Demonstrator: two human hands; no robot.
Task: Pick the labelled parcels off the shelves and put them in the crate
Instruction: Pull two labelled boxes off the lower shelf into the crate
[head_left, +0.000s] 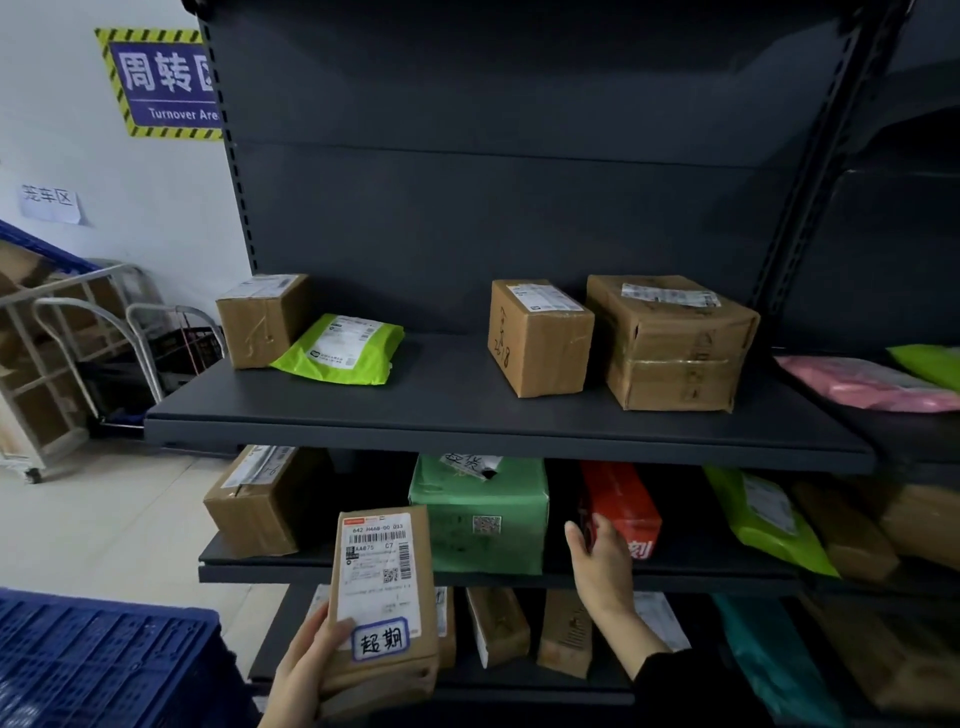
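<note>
Nearest the camera, the left hand (306, 670) has its grip closed around the lower end of a small brown parcel (384, 603), thumb laid across its front just beside a blue-bordered handwritten sticker (381, 643) stuck below the printed shipping label. The parcel is held upright in the air, clear of the shelving and not yet over the blue crate (104, 660), whose ribbed wall fills the lower left corner; the crate's inside is not visible, so how many parcels already lie in it cannot be told. The right hand (602, 564) is open, fingers spread and holding nothing, reaching toward the red parcel (621, 506) on the middle shelf (363, 571) and touching or nearly touching its near end. Judging from this, one marked parcel is picked and waits to be dropped in the crate, and a second may be next. Beside the red one on that shelf stand a green box (480, 514) with a handwritten note on top and a brown carton (260, 499) to its left, with a lime mailer (763, 514) off to the right. Below, several slim cartons stand on edge. Farther back, the upper shelf (467, 415) carries three brown boxes and a lime bag (343, 348), all with printed labels only as far as can be seen, so much of the sorting appears left. Beyond the rack, a Turnover Area sign (161, 83) hangs on the white wall.
</note>
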